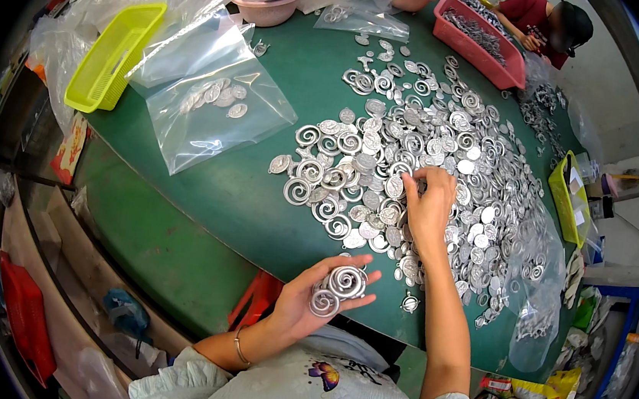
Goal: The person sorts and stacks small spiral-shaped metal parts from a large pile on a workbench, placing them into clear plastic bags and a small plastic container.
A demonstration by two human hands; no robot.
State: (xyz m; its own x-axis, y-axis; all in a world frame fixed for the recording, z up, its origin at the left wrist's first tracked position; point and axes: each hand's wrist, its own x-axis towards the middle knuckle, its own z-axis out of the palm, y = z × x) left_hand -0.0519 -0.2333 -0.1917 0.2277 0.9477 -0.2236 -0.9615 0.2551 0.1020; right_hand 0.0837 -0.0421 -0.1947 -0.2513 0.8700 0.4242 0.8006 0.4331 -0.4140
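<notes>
A large heap of silver-coloured metal pendants (433, 141), spiral ones and oval medals, spreads over the green table. Near the table's front edge my left hand (302, 298) is turned palm up, its fingers curved around a few stacked spiral pendants (346, 282). My right hand (432, 203) reaches into the middle of the heap with its fingers closed and pointing down. An oval medal (394, 187) lies right by its fingertips; whether they grip a piece is hidden. One loose round pendant (409, 302) lies near the front edge, between my forearms.
At the left a clear plastic bag (211, 131) with several oval medals lies flat beside a yellow-green basket (81, 92). A pink basket (500, 76) of metal parts stands at the far right, near another person (540, 24). More clear plastic (539, 313) covers pieces at the right edge.
</notes>
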